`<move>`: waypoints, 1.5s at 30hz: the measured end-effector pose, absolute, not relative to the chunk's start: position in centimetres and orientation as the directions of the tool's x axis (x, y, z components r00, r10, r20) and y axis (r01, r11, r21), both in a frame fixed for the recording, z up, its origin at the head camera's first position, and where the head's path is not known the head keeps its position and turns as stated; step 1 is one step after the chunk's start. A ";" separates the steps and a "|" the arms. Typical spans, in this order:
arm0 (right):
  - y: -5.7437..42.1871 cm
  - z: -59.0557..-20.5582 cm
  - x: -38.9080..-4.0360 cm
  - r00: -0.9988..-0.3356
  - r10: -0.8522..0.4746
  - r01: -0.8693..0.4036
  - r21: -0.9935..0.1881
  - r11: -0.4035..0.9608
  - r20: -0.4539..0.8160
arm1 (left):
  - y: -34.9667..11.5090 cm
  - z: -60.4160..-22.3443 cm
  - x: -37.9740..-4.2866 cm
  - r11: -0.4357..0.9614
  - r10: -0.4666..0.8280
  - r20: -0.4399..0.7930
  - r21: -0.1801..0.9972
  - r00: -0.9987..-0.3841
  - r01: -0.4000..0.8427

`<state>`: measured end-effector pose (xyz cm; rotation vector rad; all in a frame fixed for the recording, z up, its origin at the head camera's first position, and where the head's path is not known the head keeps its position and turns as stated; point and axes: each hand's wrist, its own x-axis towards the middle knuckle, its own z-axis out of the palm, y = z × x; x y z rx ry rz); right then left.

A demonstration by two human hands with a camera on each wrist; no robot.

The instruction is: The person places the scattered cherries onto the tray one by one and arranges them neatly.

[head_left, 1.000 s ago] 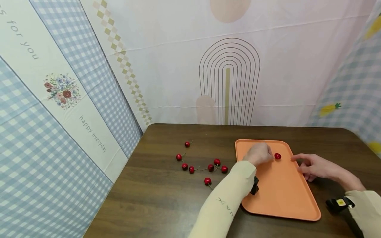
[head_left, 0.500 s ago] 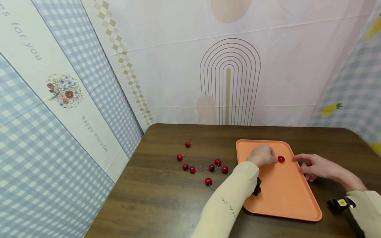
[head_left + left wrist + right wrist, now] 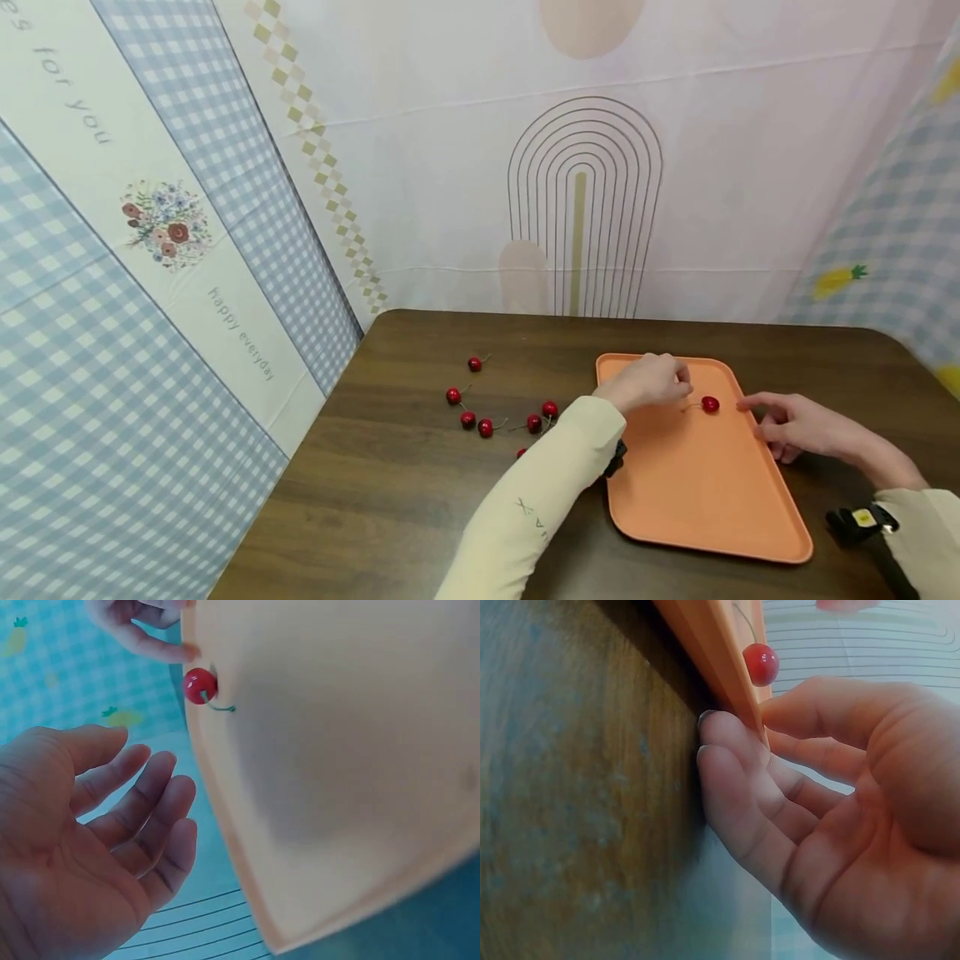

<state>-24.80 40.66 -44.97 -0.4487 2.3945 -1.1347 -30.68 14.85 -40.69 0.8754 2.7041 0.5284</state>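
A red cherry (image 3: 710, 404) with a green stem lies on the orange tray (image 3: 705, 500), near its right rim. My left hand (image 3: 651, 382) hovers over the tray to the left of that cherry, apart from it. In the left wrist view, the left hand's fingers (image 3: 169, 795) are loosely bent with nothing between them. At the tray's right rim, my right hand (image 3: 806, 425) holds the edge; in the right wrist view its fingertips (image 3: 724, 772) lie against the outer side, close to the cherry (image 3: 761, 664).
Several stemmed cherries (image 3: 486, 427) lie scattered on the dark wooden table (image 3: 360, 500) left of the tray. One more cherry (image 3: 521, 454) is mostly hidden behind the left sleeve (image 3: 517, 500). A patterned cloth (image 3: 450, 208) hangs behind the table.
The cherry on the tray shifted slightly right and toward me, and my left hand has let go of it and drawn back left. The right hand stays at the rim.
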 end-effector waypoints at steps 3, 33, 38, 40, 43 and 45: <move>40.4 -45.0 -24.7 -0.849 -0.463 -0.103 -0.780 0.617 -0.254 | 14.1 -40.1 -30.5 0.748 0.616 -0.112 0.395 -0.780 0.534; 40.3 -44.9 -24.6 -0.844 -0.470 -0.113 -0.772 0.626 -0.258 | -2.7 -36.4 -32.2 0.518 0.496 0.301 0.651 -0.814 0.556; 40.0 -44.8 -24.5 -0.859 -0.453 -0.135 -0.747 0.651 -0.239 | -5.0 -36.1 -32.7 0.517 0.421 0.325 0.681 -0.847 0.518; 39.9 -44.9 -24.4 -0.861 -0.447 -0.131 -0.745 0.654 -0.241 | -5.8 -36.2 -33.0 0.512 0.389 0.319 0.705 -0.864 0.491; 39.9 -45.0 -24.1 -0.863 -0.445 -0.126 -0.750 0.650 -0.240 | -7.0 -36.7 -33.5 0.517 0.357 0.298 0.727 -0.885 0.453; 39.9 -45.1 -23.9 -0.862 -0.446 -0.124 -0.756 0.643 -0.239 | -7.6 -37.1 -33.7 0.537 0.335 0.281 0.728 -0.899 0.427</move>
